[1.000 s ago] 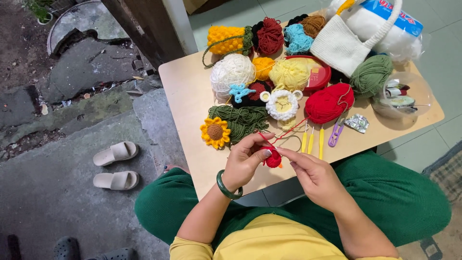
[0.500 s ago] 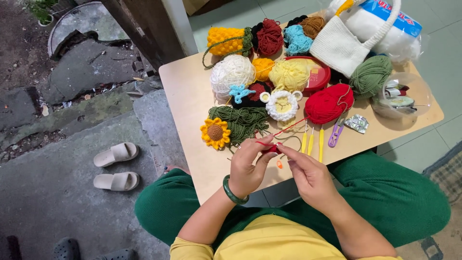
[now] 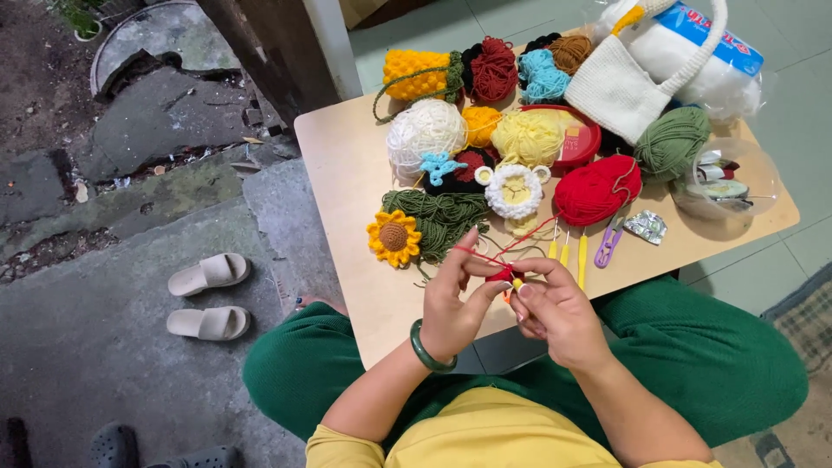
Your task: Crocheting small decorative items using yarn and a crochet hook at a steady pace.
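Red crochet piece (image 3: pixel 504 275) pinched between left hand (image 3: pixel 455 299) and right hand (image 3: pixel 555 308).

Small light-wood bench (image 3: pixel 364 165), square, crowded toward the far and right sides, bare along the left edge. At the back: yellow crocheted pouch (image 3: pixel 416 74), dark red yarn (image 3: pixel 494 69), light blue yarn (image 3: pixel 544 76), brown yarn (image 3: pixel 570 52), white knitted bag (image 3: pixel 615 91) leaning on a plastic-wrapped white bundle (image 3: pixel 693 61). In the middle: white yarn ball (image 3: pixel 425 130), pale yellow yarn (image 3: pixel 527 139) against a red round tin (image 3: pixel 582 137), sage green ball (image 3: pixel 672 143), red ball (image 3: pixel 598 191). Nearer the front edge: crocheted sunflower (image 3: pixel 393 236) touching dark green yarn (image 3: pixel 442 215), yellow-handled hooks (image 3: pixel 568 251), purple clip (image 3: pixel 608 247), clear plastic bowl (image 3: pixel 728 182) at the right corner.
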